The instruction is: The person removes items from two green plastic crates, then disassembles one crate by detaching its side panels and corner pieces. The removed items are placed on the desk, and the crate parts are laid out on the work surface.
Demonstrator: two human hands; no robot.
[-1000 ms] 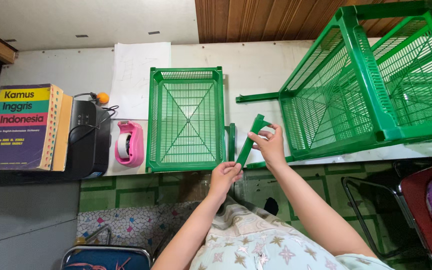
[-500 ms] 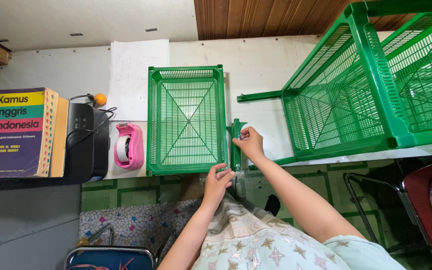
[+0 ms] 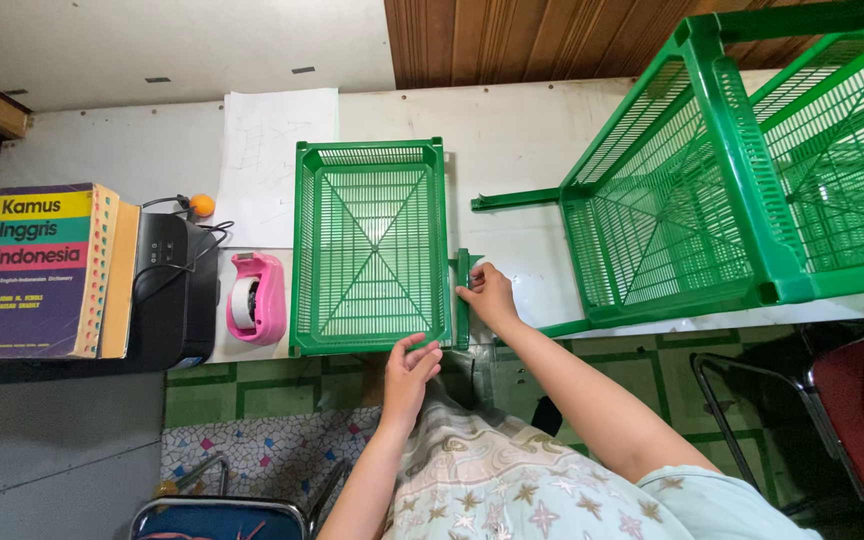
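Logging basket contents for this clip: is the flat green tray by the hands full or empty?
Empty. The green tray shows only its bare lattice bottom; left hand touches its near rim, right hand holds a green post beside it.

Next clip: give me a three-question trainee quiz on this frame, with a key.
1. True or false: the right hand rests on the green post beside the loose green tray.
2. What does the left hand touch? A) pink tape dispenser B) the tray's near edge C) thick book
3. Which way does the tray's open side face?

Key: 1 true; 2 B; 3 up, toward the camera.
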